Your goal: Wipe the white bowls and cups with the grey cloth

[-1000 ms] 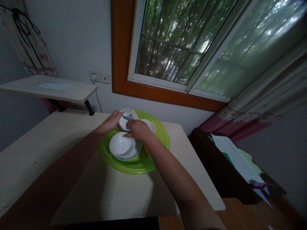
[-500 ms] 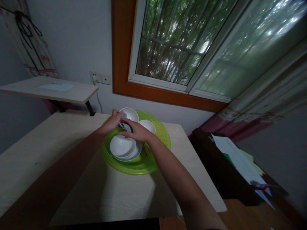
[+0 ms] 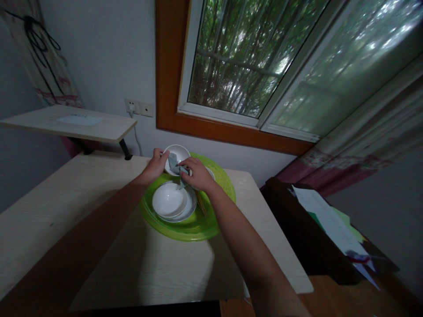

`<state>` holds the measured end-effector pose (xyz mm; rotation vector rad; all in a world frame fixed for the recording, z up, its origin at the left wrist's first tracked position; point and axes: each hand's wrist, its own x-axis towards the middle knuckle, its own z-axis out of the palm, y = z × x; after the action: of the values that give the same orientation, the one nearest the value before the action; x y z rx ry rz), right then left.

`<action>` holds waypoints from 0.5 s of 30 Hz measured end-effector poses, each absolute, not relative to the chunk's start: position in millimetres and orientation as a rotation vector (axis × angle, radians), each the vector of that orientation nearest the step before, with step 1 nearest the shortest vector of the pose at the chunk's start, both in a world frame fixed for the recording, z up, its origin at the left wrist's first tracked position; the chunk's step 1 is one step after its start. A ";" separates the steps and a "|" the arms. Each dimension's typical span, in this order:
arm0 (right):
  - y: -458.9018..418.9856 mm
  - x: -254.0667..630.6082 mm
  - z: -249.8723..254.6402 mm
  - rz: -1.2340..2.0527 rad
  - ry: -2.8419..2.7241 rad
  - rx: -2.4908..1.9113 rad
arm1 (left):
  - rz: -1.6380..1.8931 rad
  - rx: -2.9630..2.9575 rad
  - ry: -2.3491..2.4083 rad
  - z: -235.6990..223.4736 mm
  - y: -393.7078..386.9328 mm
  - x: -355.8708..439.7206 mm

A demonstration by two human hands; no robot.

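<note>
My left hand (image 3: 156,165) is closed on the left rim of a white bowl (image 3: 181,152) at the back of the green tray (image 3: 224,189). Pinched in my right hand (image 3: 198,174) is a grey-green cloth (image 3: 173,162); part of it lies inside that bowl and a corner hangs down. Nearer to me, another white bowl (image 3: 168,200) sits on a white plate (image 3: 189,208). Chopsticks (image 3: 201,205) lie on the tray to the right of the plate. A third white bowl (image 3: 210,172) is mostly hidden behind my right hand.
The tray rests on a pale wooden table (image 3: 178,268) near the wall. A raised shelf (image 3: 109,127) with a sheet of paper (image 3: 79,119) stands at the left. Right of the table, papers (image 3: 327,215) lie on dark furniture (image 3: 287,215). A window (image 3: 244,66) is behind.
The cloth has spread into the back bowl, and a corner now dangles by the front bowl. My right hand has shifted slightly right; my left hand remains at the bowl's rim.
</note>
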<state>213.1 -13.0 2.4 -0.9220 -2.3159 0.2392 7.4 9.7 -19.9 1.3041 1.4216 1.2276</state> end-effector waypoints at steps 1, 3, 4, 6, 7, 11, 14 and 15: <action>-11.5 213.9 1.6 0.234 -2.299 -0.958 | 1.232 1.358 1.450 -19.5 9.1 7.6; -8.7 214.6 -1.2 0.262 -2.289 -1.016 | 1.234 1.452 1.513 -19.7 8.8 7.9; -7.4 214.7 -2.6 0.283 -2.286 -1.031 | 1.227 1.468 1.526 -20.3 9.1 7.9; -5.4 214.7 -4.8 0.318 -2.259 -1.041 | 1.232 1.481 1.545 -21.8 10.2 7.9; -4.4 215.1 -5.4 0.334 -2.232 -1.039 | 1.245 1.484 1.550 -22.5 10.8 7.7; 2.1 220.6 -6.0 0.398 -2.051 -1.041 | 1.286 1.489 1.526 -24.4 12.5 6.9; 9.1 227.9 -5.3 0.406 -1.810 -1.068 | 1.268 1.490 1.526 -25.1 13.0 6.4; 11.1 230.6 -4.6 0.408 -1.712 -1.083 | 1.260 1.485 1.526 -25.2 13.1 6.2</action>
<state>230.6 11.1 -4.6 -1.0831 -1.7115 0.4084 6.2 13.1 -25.2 1.4855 1.5258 1.2604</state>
